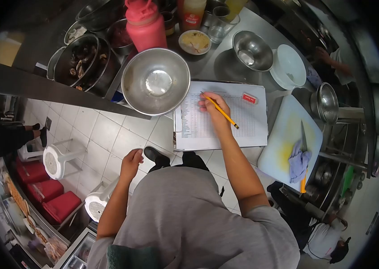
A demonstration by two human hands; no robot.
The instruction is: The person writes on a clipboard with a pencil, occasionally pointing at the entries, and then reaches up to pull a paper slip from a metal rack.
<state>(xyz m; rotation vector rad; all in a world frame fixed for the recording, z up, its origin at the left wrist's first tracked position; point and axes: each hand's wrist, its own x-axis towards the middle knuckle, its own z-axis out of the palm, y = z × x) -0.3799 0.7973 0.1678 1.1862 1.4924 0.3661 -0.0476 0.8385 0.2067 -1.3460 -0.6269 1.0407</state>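
A yellow pencil (228, 117) slants through the closed fingers of my right hand (217, 110), its tip over the printed sheet. The sheet (243, 127), ruled into a dense table of small rows, lies on a stack of paper at the counter edge. To the right of the hand rests a red and white eraser (249, 98) on the same sheet. My left hand (131, 163) hangs low over the tiled floor, away from the counter, with its fingers curled in and nothing visible in them. A steel bowl (156, 81) overlaps the paper's left corner.
On the right, a white cutting board (270, 150) holds a knife (304, 136) and a purple cloth (299, 163). A pink bottle (146, 27), a small dish of pale food (195, 42), and another steel bowl (252, 50) stand behind. White stools (54, 162) are at left; other people are nearby.
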